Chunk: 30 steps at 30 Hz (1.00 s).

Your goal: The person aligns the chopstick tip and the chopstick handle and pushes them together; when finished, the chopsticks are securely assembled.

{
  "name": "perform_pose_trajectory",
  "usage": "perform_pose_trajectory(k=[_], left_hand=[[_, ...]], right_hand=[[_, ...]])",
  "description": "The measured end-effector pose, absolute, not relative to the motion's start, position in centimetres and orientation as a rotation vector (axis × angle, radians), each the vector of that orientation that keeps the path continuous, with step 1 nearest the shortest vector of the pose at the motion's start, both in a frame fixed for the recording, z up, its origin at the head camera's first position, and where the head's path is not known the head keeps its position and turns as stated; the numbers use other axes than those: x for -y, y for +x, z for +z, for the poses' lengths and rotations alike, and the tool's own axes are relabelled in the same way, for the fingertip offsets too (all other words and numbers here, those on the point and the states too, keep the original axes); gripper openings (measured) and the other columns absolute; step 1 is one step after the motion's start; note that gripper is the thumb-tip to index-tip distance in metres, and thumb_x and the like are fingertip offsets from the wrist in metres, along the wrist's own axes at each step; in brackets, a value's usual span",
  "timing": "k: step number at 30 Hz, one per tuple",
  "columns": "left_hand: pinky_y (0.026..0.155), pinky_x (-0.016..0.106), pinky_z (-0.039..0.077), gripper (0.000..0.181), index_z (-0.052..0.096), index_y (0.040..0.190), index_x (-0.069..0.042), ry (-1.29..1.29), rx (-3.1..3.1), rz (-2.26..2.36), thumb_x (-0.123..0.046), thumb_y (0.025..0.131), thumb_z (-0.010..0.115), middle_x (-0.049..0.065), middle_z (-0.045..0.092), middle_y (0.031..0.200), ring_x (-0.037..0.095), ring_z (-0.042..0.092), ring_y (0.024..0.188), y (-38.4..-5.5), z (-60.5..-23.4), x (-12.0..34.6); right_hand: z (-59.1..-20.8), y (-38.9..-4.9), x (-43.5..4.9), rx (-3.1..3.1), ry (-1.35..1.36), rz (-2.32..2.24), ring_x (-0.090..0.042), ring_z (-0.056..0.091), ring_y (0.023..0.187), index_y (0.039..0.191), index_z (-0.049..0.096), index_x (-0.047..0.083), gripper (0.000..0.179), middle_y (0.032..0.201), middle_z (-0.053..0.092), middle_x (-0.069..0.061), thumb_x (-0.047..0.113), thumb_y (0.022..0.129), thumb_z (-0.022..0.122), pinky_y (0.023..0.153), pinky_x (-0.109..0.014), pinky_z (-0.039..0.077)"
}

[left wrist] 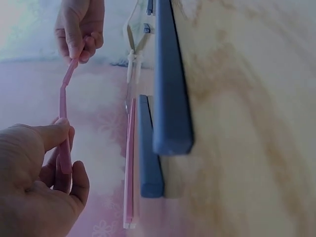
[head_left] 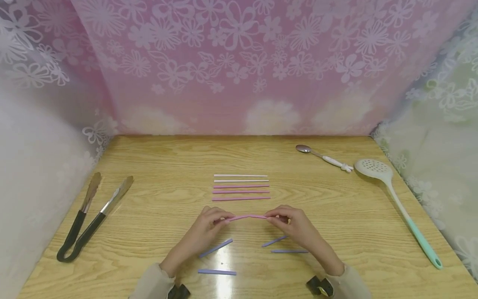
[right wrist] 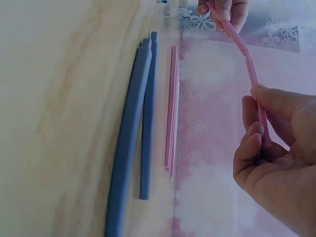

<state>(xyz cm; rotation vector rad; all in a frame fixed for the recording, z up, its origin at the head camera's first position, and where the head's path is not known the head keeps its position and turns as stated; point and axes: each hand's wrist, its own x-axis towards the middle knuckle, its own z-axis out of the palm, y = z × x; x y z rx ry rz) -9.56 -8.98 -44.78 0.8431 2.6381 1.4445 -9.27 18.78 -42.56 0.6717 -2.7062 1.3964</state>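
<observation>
A slim pink stick (head_left: pixel 239 217) is held level above the table between both hands, with a bend at its middle. In the left wrist view the pink stick (left wrist: pixel 62 101) shows a narrow step at that bend; whether it is snapped or jointed I cannot tell. My left hand (head_left: pixel 209 226) pinches one end between thumb and fingers. The other end is gripped the same way by my right hand (head_left: pixel 296 226). Short blue sticks lie below: one blue stick (head_left: pixel 216 248) near the left hand, another blue stick (head_left: pixel 289 251) by the right wrist.
Beyond the hands, pink sticks (head_left: pixel 240 192) and white sticks (head_left: pixel 240 181) lie in a parallel row. Black-handled tongs (head_left: pixel 86 224) rest open at left. A spoon (head_left: pixel 328 160) and a slotted skimmer (head_left: pixel 396 199) lie at right. Flowered curtains (head_left: pixel 239 83) enclose the wooden table (head_left: pixel 168 158).
</observation>
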Motion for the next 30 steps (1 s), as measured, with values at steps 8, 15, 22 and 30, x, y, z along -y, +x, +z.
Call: perform_pose_trajectory(k=[8,15,22,30], left_hand=[[0.08,0.024,0.052,0.023,0.065,0.114,-0.003,0.94,-2.555,1.463,-0.011,0.096,0.054,0.004,0.061,0.102,0.013,0.057,0.089,-9.3,-44.0,8.8],[0.066,0.019,0.05,0.023,0.065,0.113,-0.001,0.985,-2.507,1.504,-0.014,0.098,0.053,0.008,0.063,0.087,0.003,0.05,0.071,-9.0,-43.1,8.6],[0.065,0.019,0.052,0.023,0.065,0.112,0.001,1.048,-2.504,1.549,-0.011,0.096,0.054,0.009,0.066,0.085,0.015,0.06,0.066,-8.7,-42.7,8.5],[0.068,0.016,0.054,0.025,0.063,0.114,0.005,1.108,-2.52,1.578,0.003,0.09,0.058,0.013,0.07,0.091,0.018,0.067,0.069,-8.4,-42.8,8.6]], right_hand=[[-42.5,-8.9,-17.9,2.601,0.739,1.402,0.0,0.038,0.062,0.091,0.073,0.008,0.008,0.077,0.057,0.008,0.005,0.084,0.071,0.049,-0.018,0.036],[-42.1,-8.3,-17.1,2.508,0.758,1.411,0.0,0.039,0.063,0.09,0.072,0.008,0.011,0.076,0.055,0.007,0.0,0.083,0.07,0.049,-0.017,0.037],[-41.6,-7.7,-16.8,2.44,0.803,1.399,-0.001,0.038,0.062,0.089,0.071,0.007,0.014,0.076,0.052,0.006,-0.004,0.081,0.07,0.049,-0.016,0.036],[-41.2,-7.6,-16.7,2.359,0.909,1.356,-0.004,0.036,0.059,0.09,0.069,0.004,0.017,0.074,0.049,0.004,-0.009,0.078,0.069,0.048,-0.015,0.034]])
